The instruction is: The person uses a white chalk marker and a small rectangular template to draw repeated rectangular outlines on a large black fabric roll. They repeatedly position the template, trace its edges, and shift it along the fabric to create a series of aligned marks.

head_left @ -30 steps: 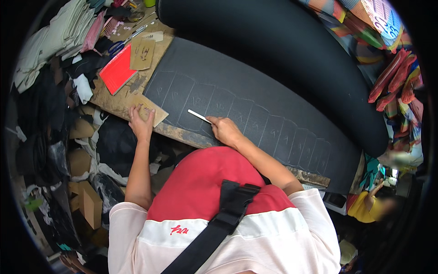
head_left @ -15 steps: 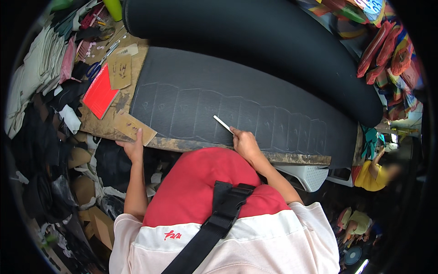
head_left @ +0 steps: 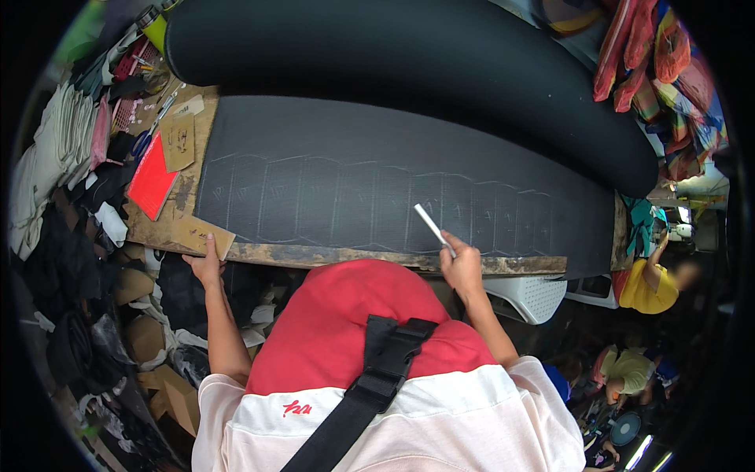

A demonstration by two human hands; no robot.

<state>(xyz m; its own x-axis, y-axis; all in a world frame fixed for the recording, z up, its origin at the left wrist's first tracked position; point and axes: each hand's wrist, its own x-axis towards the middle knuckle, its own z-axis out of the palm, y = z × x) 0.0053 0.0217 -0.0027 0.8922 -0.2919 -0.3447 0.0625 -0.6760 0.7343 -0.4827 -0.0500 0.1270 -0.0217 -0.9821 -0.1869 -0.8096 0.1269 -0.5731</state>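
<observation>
My right hand (head_left: 462, 266) is closed around a slim white marking pen (head_left: 429, 223), whose far end points up and left over the black sheet material (head_left: 314, 126). Pale drawn outlines, a row of several panels with small marks in them, run across the sheet. At the table's near left edge my left hand (head_left: 208, 263) grips a brown cardboard template (head_left: 193, 231), thumb on top and fingers below the edge. The template lies just left of the sheet's corner.
A thick black roll (head_left: 377, 55) lies along the far side. On the left are a red notebook (head_left: 153, 179), another cardboard piece (head_left: 179, 143), scissors (head_left: 143, 142) and folded cloth (head_left: 59, 145). A white plastic stool (head_left: 525, 299) stands below the table. A person in yellow (head_left: 649, 287) is at the right.
My right hand has moved right along the near edge with the pen, which now points more steeply upward. My left hand still holds the template. The whole view has shifted slightly.
</observation>
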